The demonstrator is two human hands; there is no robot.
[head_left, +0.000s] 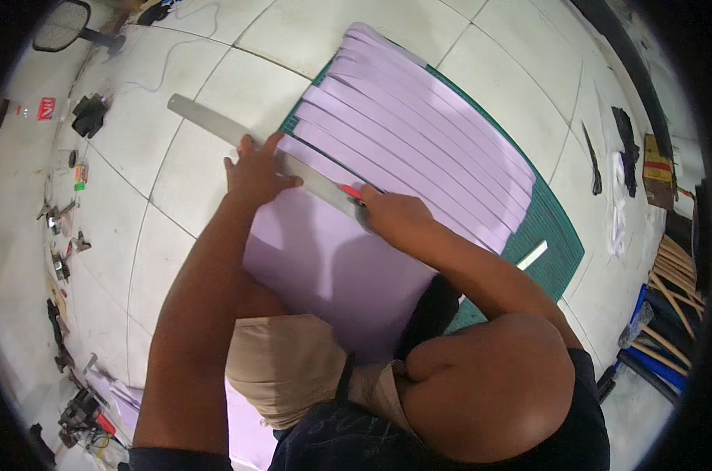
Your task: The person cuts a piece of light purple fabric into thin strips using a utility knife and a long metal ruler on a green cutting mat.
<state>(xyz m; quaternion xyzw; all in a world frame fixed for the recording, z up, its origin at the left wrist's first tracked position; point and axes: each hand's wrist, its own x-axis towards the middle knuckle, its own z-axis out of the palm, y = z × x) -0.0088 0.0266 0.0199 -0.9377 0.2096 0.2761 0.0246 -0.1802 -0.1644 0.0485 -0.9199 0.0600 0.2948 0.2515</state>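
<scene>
A long metal ruler (207,119) lies slantwise across a lilac sheet (324,275), its far left end reaching out over the floor tiles. My left hand (260,174) presses down on the ruler with fingers spread. In my right hand (399,221) is a red utility knife (351,191), held along the ruler's far edge. The blade is hidden. Beyond the ruler, several lilac strips (426,133) lie side by side and partly overlapping on a green cutting mat (558,239). A narrow gap shows the mat between the ruler and the nearest strip.
On the mat's right part rests a short pale bar (533,255). Further right are a dark pointed tool (594,166), a cardboard box (659,171) and several wooden sticks (673,267). Small tools and a dark machine (81,412) line the left wall, with a racket (60,27) beyond.
</scene>
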